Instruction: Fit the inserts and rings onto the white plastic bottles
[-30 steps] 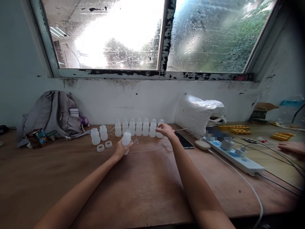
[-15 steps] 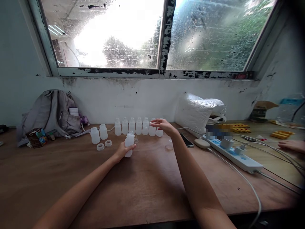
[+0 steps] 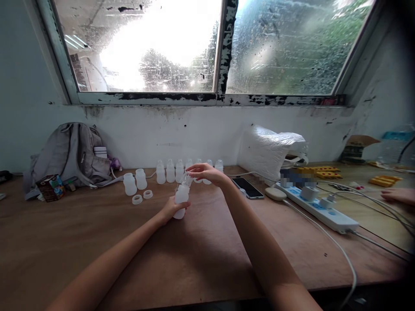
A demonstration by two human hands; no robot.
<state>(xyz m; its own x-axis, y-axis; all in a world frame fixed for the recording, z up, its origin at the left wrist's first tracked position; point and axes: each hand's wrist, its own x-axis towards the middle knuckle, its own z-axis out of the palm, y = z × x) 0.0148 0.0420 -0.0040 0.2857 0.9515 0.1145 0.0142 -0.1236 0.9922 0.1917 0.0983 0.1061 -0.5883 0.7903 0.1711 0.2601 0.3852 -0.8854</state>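
Observation:
My left hand [image 3: 170, 210] grips a small translucent white bottle [image 3: 180, 199], lifted a little above the wooden table [image 3: 201, 255]. My right hand [image 3: 206, 172] reaches over it, fingertips pinching the clear nipple [image 3: 187, 177] on the bottle's top. Behind the hands a row of several like bottles [image 3: 170, 171] stands near the wall, partly hidden by my right hand. Two open bottles [image 3: 129, 184] without tops stand at the left, with two white rings [image 3: 137, 199] lying in front of them.
A grey backpack [image 3: 69, 155] and a small carton [image 3: 49, 187] sit at back left. A phone [image 3: 249, 188], a white padded bag [image 3: 269, 151] and a power strip [image 3: 320, 208] with cables lie to the right. Another person's hand [image 3: 398, 195] rests at far right.
My right hand left the bottle row and moved left onto the top of the held bottle. My left hand lifted the bottle and shifted it slightly right, toward me.

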